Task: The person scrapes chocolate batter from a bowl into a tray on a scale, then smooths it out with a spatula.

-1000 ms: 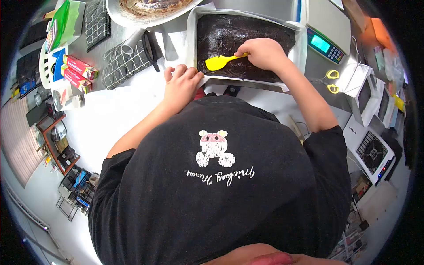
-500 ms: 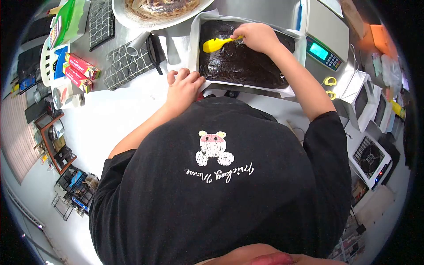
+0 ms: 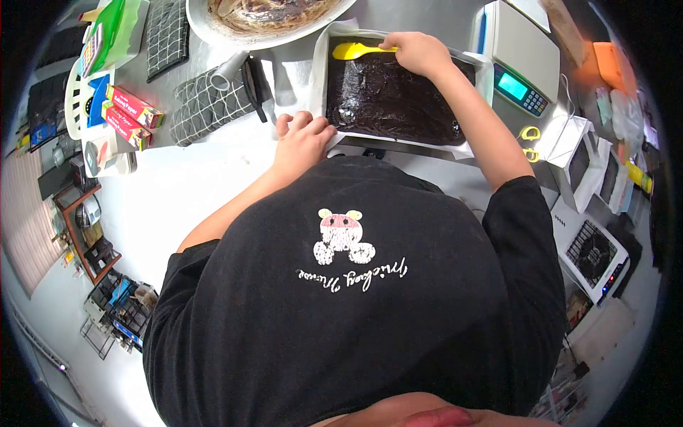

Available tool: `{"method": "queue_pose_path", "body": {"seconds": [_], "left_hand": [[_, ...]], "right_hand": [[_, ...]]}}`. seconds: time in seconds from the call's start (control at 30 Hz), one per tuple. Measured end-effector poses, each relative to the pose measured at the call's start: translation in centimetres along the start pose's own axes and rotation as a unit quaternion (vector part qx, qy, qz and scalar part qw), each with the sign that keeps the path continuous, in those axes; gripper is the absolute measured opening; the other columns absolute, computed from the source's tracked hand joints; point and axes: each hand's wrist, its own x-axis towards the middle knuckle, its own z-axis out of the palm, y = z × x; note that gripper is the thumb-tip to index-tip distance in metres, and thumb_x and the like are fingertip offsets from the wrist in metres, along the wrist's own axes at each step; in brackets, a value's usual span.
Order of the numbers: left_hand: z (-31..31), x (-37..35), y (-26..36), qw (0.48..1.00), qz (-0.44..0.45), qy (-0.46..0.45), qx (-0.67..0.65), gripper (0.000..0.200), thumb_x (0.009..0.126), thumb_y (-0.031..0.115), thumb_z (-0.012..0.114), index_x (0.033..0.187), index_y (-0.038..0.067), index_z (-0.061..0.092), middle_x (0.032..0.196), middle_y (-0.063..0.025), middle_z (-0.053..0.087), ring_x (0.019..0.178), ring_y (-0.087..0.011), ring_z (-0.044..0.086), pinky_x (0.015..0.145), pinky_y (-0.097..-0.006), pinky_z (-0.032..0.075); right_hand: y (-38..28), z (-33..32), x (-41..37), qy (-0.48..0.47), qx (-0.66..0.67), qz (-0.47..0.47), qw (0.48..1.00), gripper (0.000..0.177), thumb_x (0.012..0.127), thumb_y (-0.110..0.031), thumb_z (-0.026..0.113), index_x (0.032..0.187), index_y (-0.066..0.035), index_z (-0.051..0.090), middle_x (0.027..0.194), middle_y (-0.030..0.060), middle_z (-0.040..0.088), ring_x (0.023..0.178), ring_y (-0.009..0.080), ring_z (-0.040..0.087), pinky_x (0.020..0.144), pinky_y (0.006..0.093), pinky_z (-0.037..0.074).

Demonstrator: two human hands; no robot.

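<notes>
A rectangular baking pan (image 3: 398, 141) lined with pale paper holds a dark, glossy chocolate batter (image 3: 391, 92). My right hand (image 3: 420, 54) is closed around the handle of a yellow spatula (image 3: 352, 50), whose blade lies on the batter near the pan's far left corner. At the near left corner, my left hand (image 3: 304, 140) grips the pan's edge with bent fingers; its thumb is hard to make out. Beyond the pan stands a large bowl (image 3: 206, 32) smeared with brown batter.
Right of the pan is a digital scale (image 3: 523, 53), with yellow-handled scissors (image 3: 529, 133) nearer me. Checked oven mitts (image 3: 206, 107) lie to the left, beside baking paper boxes (image 3: 131, 117). A green container (image 3: 107, 39) stands at the far left.
My right hand has moved the spatula away from me, from the middle left of the batter toward the pan's far edge. My left hand stays at the near left corner.
</notes>
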Motion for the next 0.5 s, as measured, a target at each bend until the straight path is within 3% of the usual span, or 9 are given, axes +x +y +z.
{"method": "queue_pose_path", "body": {"seconds": [0.1,0.2,0.33,0.5], "left_hand": [[0.1,0.1,-0.1,1.000,0.003,0.007,-0.003,0.020,0.069,0.020,0.064,0.089,0.021,0.066,0.089,0.0084,0.056,0.097,-0.0136,0.048,0.088,-0.0418,0.026],[-0.2,0.1,-0.2,1.000,0.003,-0.001,-0.016,0.019,0.071,0.019,0.062,0.089,0.020,0.066,0.089,0.0083,0.056,0.096,-0.0132,0.048,0.088,-0.0415,0.026],[-0.1,0.2,-0.4,1.000,0.013,-0.001,-0.024,0.018,0.072,0.019,0.060,0.089,0.020,0.066,0.088,0.0083,0.055,0.095,-0.0130,0.048,0.088,-0.0415,0.026],[0.1,0.3,-1.0,0.999,0.038,-0.010,-0.031,0.018,0.072,0.019,0.061,0.089,0.020,0.066,0.088,0.0086,0.055,0.095,-0.0133,0.048,0.087,-0.0419,0.026]], "right_hand": [[-0.2,-1.7,-0.6,-0.047,-0.012,-0.002,0.999,0.033,0.078,-0.014,0.049,0.102,-0.026,0.067,0.102,0.0048,0.066,0.095,0.0256,0.062,0.080,0.0385,0.049],[-0.4,-2.7,-1.4,-0.032,0.018,0.040,0.999,0.033,0.079,-0.015,0.049,0.103,-0.027,0.067,0.103,0.0050,0.066,0.095,0.0260,0.062,0.080,0.0381,0.049],[-0.4,-0.7,-1.3,-0.014,0.034,0.075,0.997,0.033,0.080,-0.016,0.049,0.105,-0.027,0.066,0.104,0.0056,0.065,0.096,0.0261,0.062,0.082,0.0378,0.048],[-1.2,0.7,-3.8,-0.074,0.064,0.070,0.993,0.033,0.081,-0.016,0.048,0.108,-0.027,0.064,0.107,0.0068,0.065,0.099,0.0253,0.061,0.083,0.0388,0.048]]}}
